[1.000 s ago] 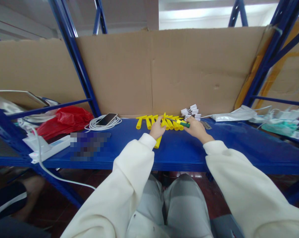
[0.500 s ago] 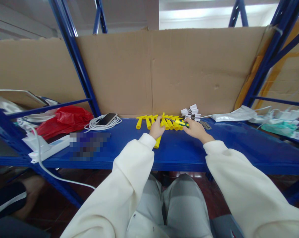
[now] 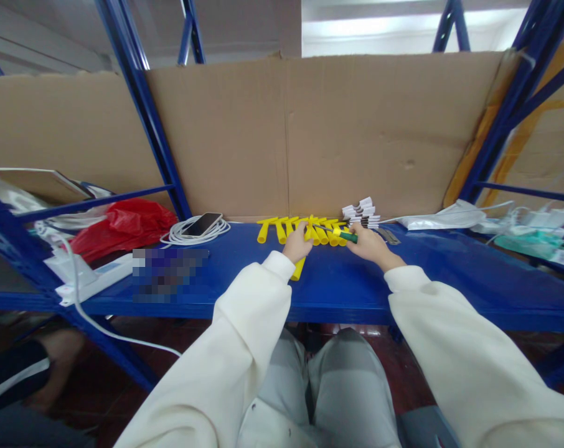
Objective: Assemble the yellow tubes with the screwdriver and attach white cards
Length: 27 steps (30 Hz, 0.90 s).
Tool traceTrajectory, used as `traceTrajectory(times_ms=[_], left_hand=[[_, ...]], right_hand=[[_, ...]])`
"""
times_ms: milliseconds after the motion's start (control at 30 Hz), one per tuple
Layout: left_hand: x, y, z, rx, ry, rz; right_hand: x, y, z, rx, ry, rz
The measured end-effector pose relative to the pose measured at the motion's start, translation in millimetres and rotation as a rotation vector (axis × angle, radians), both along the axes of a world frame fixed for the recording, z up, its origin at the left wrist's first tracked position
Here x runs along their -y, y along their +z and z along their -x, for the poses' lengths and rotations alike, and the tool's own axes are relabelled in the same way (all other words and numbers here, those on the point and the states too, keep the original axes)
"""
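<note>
My left hand is closed around a yellow T-shaped plastic handle, whose round end sticks out below the palm toward me. In my right hand is a screwdriver with a yellow and green grip. Its thin shaft points left to the head of the handle in my left hand; whether the tip touches is too small to tell. Just behind both hands lies a row of several similar yellow handles. Beside my right hand are a pile of small white pieces and some flat grey metal strips.
The blue shelf is backed by cardboard. To the left lie a phone on a coiled white cable, a red plastic bag and a white power strip. White packaging is at right. Another person's leg shows lower left.
The screwdriver's grip has turned a little in my right hand, with more green showing now. Both hands stay in nearly the same place.
</note>
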State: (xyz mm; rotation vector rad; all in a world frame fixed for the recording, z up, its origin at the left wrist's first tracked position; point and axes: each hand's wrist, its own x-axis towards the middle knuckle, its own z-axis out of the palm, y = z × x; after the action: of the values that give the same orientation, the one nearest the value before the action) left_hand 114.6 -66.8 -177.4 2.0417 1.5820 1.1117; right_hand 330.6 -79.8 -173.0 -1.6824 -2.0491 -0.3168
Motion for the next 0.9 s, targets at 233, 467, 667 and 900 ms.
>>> traceTrajectory(times_ms=[233, 467, 667, 900], left_hand=[[0.7, -0.7, 0.3, -0.033, 0.014, 0.000], [4.1, 0.4, -0.4, -0.094, 0.023, 0.004], [2.9, 0.3, 1.4, -0.117, 0.021, 0.022], [6.8, 0.7, -1.7, -0.118, 0.043, 0.051]], right_hand=[[-3.3, -1.3, -1.8, 0.004, 0.030, -0.034], [-7.0, -4.5, -3.1, -0.003, 0.011, -0.008], [-2.2, 0.3, -0.6, -0.023, 0.053, -0.003], [-8.4, -4.4, -3.3, -0.014, 0.024, -0.010]])
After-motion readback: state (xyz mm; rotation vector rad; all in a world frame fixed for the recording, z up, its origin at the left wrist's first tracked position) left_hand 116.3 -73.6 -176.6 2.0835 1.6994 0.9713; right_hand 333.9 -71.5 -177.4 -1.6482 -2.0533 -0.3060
